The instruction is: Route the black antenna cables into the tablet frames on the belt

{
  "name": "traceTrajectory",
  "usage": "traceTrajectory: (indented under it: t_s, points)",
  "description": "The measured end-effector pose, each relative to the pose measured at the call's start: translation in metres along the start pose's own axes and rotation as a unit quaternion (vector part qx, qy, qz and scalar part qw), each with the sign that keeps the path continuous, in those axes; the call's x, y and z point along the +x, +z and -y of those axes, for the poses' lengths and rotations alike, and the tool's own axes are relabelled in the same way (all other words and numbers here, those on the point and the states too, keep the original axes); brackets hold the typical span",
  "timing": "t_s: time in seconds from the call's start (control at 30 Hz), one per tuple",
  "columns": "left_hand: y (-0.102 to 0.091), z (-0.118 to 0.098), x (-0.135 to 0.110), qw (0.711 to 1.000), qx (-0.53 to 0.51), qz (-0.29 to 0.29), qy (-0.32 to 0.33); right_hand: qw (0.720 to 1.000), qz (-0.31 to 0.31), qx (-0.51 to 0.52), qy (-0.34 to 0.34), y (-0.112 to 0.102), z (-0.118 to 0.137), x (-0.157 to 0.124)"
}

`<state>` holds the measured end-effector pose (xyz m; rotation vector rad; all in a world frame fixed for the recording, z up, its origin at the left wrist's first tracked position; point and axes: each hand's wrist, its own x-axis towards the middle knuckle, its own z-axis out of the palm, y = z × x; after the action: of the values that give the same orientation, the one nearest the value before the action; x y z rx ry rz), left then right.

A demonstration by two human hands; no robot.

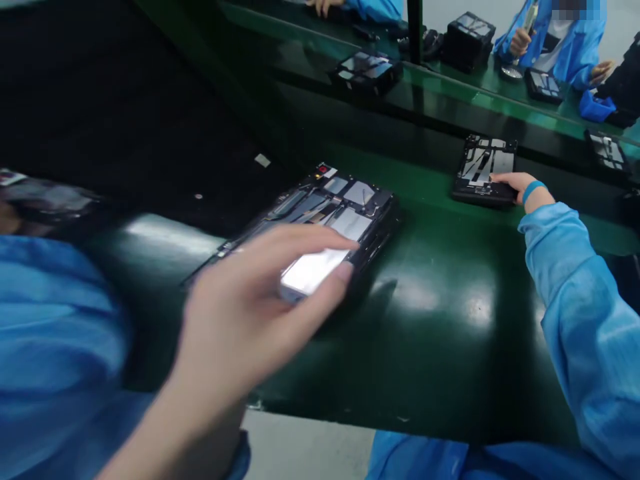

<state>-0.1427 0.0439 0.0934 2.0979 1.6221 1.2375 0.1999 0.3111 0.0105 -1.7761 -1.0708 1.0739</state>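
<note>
Head view: the left hand (260,300), blurred, hangs low over the near opened device (350,207) at the middle of the green belt (450,313). Its thumb and fingers bracket a bright silver plate (313,272), but I cannot tell whether they grip it. The right hand (515,185) reaches far right, fingers stretched out and unclenched, touching the near edge of a second opened device (483,167). Black trays (367,70) sit farther back.

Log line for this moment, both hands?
left hand over near device, blurred | right hand on far device | both on green belt
</note>
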Motion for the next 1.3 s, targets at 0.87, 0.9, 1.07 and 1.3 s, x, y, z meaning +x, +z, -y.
traceTrajectory:
  t_s: [0.87,0.9,1.07,1.3]
  points:
    - [0.163,-0.089,-0.067,0.917,0.113,0.381,-0.031,0.99,0.123,-0.025,0.062,-0.139,-0.164,-0.358]
    - [0.163,-0.096,-0.066,0.906,0.147,0.398,-0.012,0.987,0.138,-0.076,0.041,-0.146,-0.162,-0.359]
    - [0.175,-0.121,-0.053,0.872,0.21,0.442,0.032,0.908,0.069,-0.389,-0.141,-0.162,-0.142,-0.324]
    - [0.179,-0.126,-0.042,0.85,0.236,0.471,-0.013,0.839,-0.015,-0.504,-0.203,-0.083,-0.104,-0.227]
